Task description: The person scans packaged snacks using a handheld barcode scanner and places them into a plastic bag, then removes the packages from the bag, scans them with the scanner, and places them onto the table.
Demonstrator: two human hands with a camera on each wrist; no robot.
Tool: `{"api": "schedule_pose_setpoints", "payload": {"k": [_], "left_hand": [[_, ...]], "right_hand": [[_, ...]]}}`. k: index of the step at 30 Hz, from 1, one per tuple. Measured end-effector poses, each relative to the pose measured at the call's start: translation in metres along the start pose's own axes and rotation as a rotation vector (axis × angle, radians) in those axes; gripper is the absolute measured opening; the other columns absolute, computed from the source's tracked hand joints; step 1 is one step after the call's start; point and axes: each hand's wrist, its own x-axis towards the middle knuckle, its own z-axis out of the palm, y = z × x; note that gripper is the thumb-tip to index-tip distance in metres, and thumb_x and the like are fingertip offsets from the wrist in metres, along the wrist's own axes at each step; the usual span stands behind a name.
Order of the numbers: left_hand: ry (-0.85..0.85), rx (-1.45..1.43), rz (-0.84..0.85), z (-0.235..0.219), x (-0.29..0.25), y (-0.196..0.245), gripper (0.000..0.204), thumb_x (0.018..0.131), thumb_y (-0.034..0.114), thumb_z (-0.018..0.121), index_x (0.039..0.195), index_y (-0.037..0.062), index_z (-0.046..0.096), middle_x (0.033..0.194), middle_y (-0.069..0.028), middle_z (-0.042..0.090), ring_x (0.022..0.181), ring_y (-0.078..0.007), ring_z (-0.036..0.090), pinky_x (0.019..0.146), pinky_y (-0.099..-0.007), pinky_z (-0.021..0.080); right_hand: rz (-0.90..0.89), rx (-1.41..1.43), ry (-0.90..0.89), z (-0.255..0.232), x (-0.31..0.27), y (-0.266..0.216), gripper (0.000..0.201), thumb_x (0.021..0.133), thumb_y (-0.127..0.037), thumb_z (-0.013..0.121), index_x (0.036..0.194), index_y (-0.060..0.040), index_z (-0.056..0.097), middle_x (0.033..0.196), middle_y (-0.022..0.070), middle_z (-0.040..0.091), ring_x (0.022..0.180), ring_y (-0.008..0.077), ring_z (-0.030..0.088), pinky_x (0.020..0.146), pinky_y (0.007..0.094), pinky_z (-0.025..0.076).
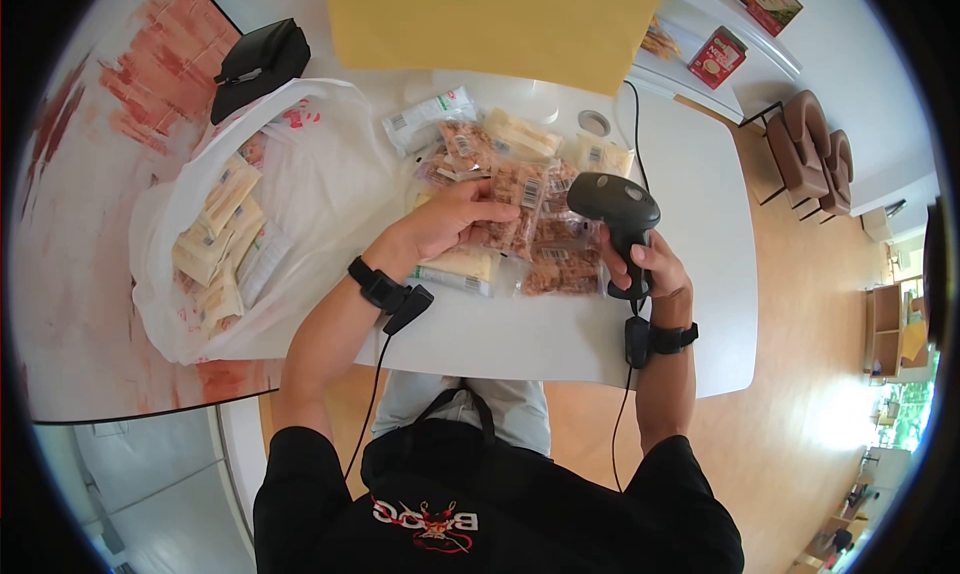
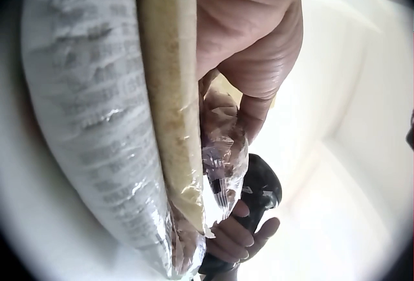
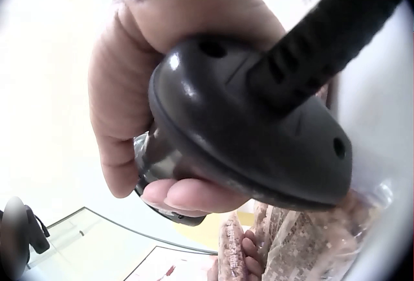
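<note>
My right hand (image 1: 664, 266) holds a black barcode scanner (image 1: 618, 206) by its handle, fingers wrapped round it; its cable end fills much of the right wrist view. The scanner's head faces left, toward a clear packet of reddish-brown crumbly food (image 1: 517, 202) with a barcode label. My left hand (image 1: 447, 221) pinches that packet by its left side, thumb on top. Beneath and around it lie more brown packets (image 1: 562, 271) and pale yellow packets (image 1: 522, 134). A white printed packet (image 2: 90, 100) and a yellow one (image 2: 169, 87) appear close in the left wrist view.
On the left, an open white plastic bag (image 1: 330, 124) contains several pale packets (image 1: 222, 236). Behind it stands a black case (image 1: 262, 64). A yellow board (image 1: 490, 24) spans the back of the white table (image 1: 700, 224). A tape roll (image 1: 594, 123) lies near a black cable (image 1: 638, 134).
</note>
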Motion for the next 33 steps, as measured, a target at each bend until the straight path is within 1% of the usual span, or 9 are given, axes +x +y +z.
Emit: {"api": "schedule_pose_setpoints", "payload": {"k": [1,8,11,13,16,20,22,28,33], "left_hand": [[0.005,0.006,0.009,-0.003,0.003,-0.004,0.035,0.089,0.017,0.071,0.12,0.0058,0.059,0.107,-0.0005,0.064,0.093,-0.008,0.063,0.08,-0.024,0.053],[-0.016,-0.086,0.017,0.004,-0.007,-0.003,0.039,0.09,0.022,0.072,0.121,0.0041,0.058,0.105,-0.0009,0.064,0.093,-0.0083,0.061,0.08,-0.0243,0.051],[-0.012,0.092,0.12,0.006,-0.005,-0.007,0.047,0.09,0.025,0.072,0.128,0.0033,0.054,0.106,-0.0022,0.064,0.093,-0.0076,0.06,0.082,-0.025,0.051],[-0.025,0.414,0.211,0.019,-0.011,-0.001,0.062,0.092,0.024,0.07,0.142,0.0012,0.043,0.115,-0.0048,0.062,0.102,-0.0119,0.061,0.089,-0.0285,0.052],[-0.005,0.642,0.354,0.044,-0.014,0.005,0.072,0.089,0.025,0.073,0.147,0.0009,0.037,0.123,-0.0102,0.059,0.106,-0.0162,0.06,0.091,-0.0312,0.051],[0.158,0.971,0.439,0.056,-0.011,-0.005,0.07,0.086,0.028,0.074,0.143,0.0012,0.042,0.134,-0.0165,0.053,0.119,-0.0265,0.055,0.097,-0.0373,0.047],[0.213,1.547,0.812,0.057,-0.015,-0.008,0.086,0.083,0.039,0.074,0.15,0.0045,0.033,0.15,-0.0173,0.038,0.136,-0.0309,0.04,0.113,-0.0453,0.032],[-0.007,1.851,0.65,0.062,-0.034,-0.026,0.093,0.085,0.059,0.06,0.154,0.0082,0.025,0.162,-0.0153,0.016,0.149,-0.0303,0.015,0.12,-0.0506,0.011],[-0.042,1.887,0.636,0.055,-0.03,-0.026,0.094,0.085,0.058,0.061,0.155,0.0094,0.023,0.162,-0.0157,0.014,0.15,-0.0304,0.015,0.121,-0.05,0.011]], "right_hand": [[-0.033,0.038,0.009,0.0,0.001,0.0,0.056,0.082,-0.04,0.074,0.114,0.0005,0.054,0.068,0.0022,0.054,0.054,0.0097,0.051,0.051,0.0223,0.041],[-0.11,0.246,-0.011,-0.014,0.006,0.01,0.054,0.088,-0.04,0.068,0.117,0.0011,0.05,0.074,0.0027,0.051,0.054,0.0093,0.048,0.048,0.0216,0.04],[-0.121,0.311,-0.023,-0.018,0.006,0.013,0.053,0.089,-0.039,0.067,0.119,0.0007,0.049,0.074,0.0026,0.05,0.054,0.0093,0.048,0.048,0.0223,0.04],[-0.13,0.338,-0.026,-0.021,0.006,0.014,0.053,0.09,-0.039,0.066,0.12,0.0006,0.048,0.073,0.0025,0.049,0.054,0.0094,0.048,0.048,0.0224,0.04],[-0.166,0.448,-0.034,-0.024,0.006,0.018,0.056,0.09,-0.039,0.067,0.121,0.0006,0.043,0.071,0.0025,0.048,0.051,0.0099,0.047,0.045,0.0228,0.039],[-0.227,0.56,-0.134,-0.025,0.006,0.017,0.055,0.09,-0.04,0.066,0.119,0.0005,0.043,0.071,0.0029,0.048,0.051,0.0101,0.048,0.045,0.0231,0.04],[-0.24,0.598,-0.164,-0.024,0.008,0.018,0.054,0.091,-0.04,0.066,0.118,0.0004,0.043,0.071,0.003,0.048,0.051,0.0102,0.048,0.045,0.0231,0.04],[-0.123,0.402,-0.145,-0.015,0.004,0.015,0.057,0.088,-0.041,0.067,0.122,0.0009,0.048,0.074,0.0027,0.051,0.055,0.0105,0.05,0.049,0.0231,0.041],[-0.058,0.257,-0.11,-0.011,0.003,0.014,0.06,0.087,-0.042,0.068,0.122,0.0026,0.049,0.076,0.0035,0.053,0.056,0.011,0.051,0.051,0.0233,0.043]]}}
